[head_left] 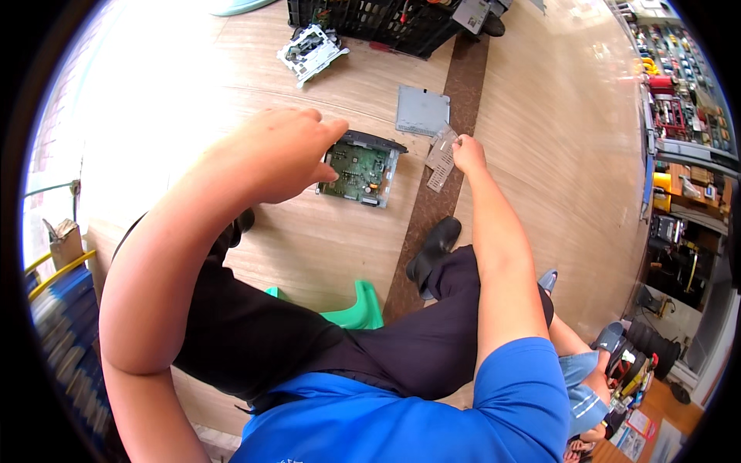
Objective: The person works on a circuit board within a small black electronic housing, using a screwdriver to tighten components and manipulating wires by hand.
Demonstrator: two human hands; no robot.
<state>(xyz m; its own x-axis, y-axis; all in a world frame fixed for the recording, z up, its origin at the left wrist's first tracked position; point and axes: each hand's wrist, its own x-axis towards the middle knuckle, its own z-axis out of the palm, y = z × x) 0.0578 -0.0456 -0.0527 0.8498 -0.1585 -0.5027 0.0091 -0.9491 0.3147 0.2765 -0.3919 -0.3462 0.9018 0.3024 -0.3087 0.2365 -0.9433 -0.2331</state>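
The boxy electronic unit with an exposed green circuit board and black front edge lies on the pale wood-look floor, between the person's two hands. At its left side is the left hand, thumb and fingers spread apart around that edge; whether the tips press on it, I cannot tell. To the right of the unit, the right hand pinches a thin grey perforated metal plate at its edge, fingers closed on it. Just beyond the unit and to its right lies a flat grey metal cover; farther beyond it, to the left, sits a whitish metal-framed mechanism.

The perforated plate should be light and fairly stiff, though thin enough to bend if twisted; its edges may be sharp and smooth, so a pinch near a corner, flat pads on both faces, seems sound. The unit is probably heavier and rigid in its frame, but its bare board looks fragile: better to hold it by the metal side walls or the black front edge, clear of the small soldered parts
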